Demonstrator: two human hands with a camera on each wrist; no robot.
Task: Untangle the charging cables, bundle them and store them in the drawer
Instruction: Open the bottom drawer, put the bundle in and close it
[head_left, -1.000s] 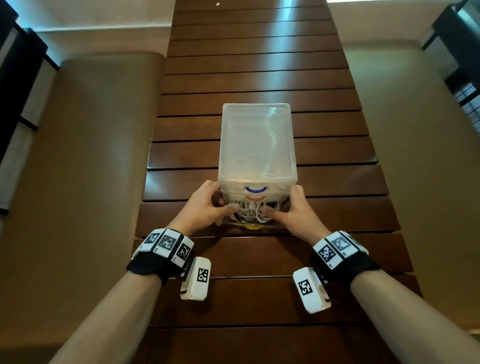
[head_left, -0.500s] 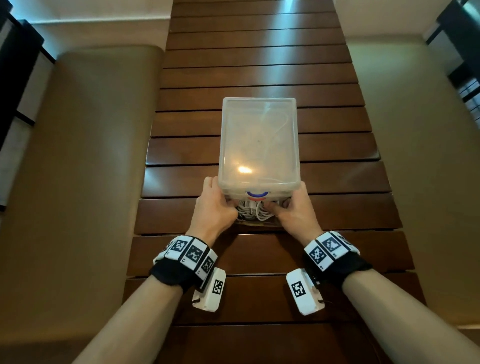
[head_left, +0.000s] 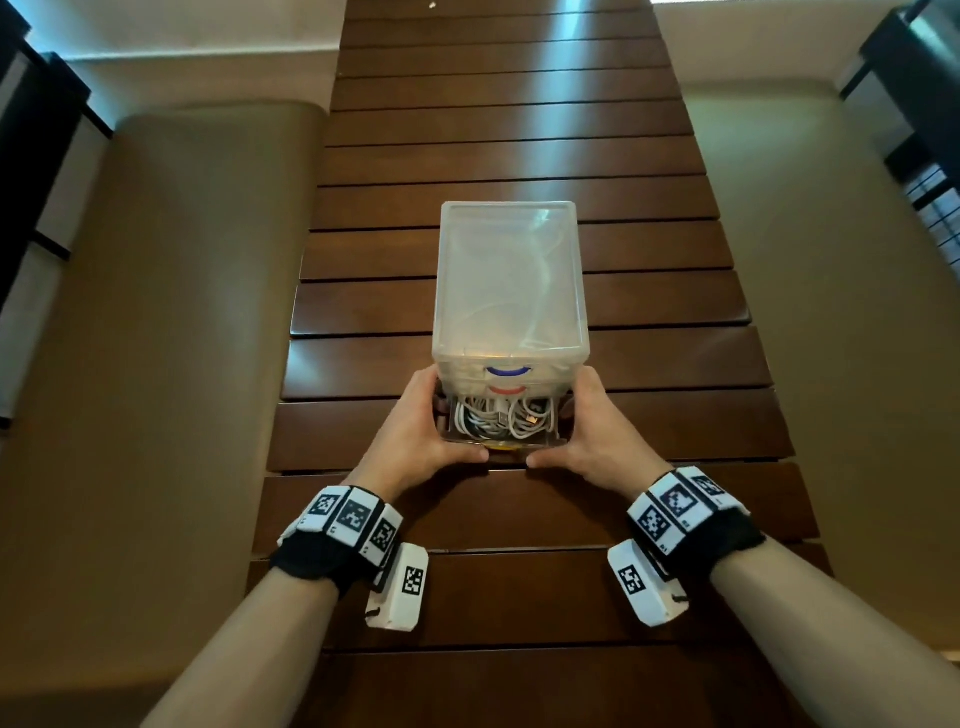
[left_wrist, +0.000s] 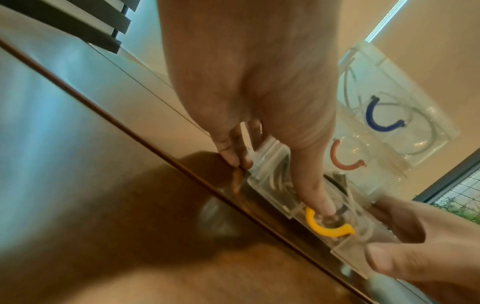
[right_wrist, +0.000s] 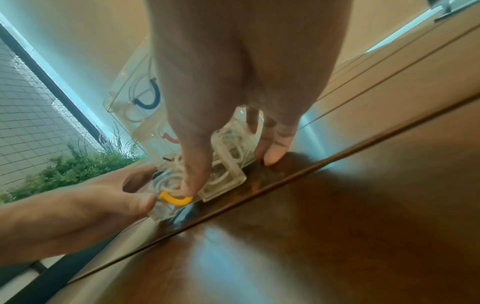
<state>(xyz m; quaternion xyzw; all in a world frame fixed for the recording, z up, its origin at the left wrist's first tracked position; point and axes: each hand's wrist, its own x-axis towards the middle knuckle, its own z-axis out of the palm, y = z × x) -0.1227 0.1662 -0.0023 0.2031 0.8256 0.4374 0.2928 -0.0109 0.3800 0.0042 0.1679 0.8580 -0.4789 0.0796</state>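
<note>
Bottom drawer (head_left: 501, 441) of clear plastic drawer unit (head_left: 509, 291) stands pulled out on slatted wooden table (head_left: 675, 426), packed with coiled white charging cables (head_left: 498, 418). Left hand (head_left: 415, 441) and right hand (head_left: 592, 441) clasp its sides, thumbs pressing the front beside the yellow handle (left_wrist: 324, 226); remaining fingers probably curled round the walls.

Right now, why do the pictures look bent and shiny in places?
Head view: the wide lens bows the wooden table edges, and a light streak glares along its slats. Left wrist view: the near tabletop is blurred, the yellow handle sharper. Right wrist view: bluish glare on the wood, the left hand stretched.
</note>
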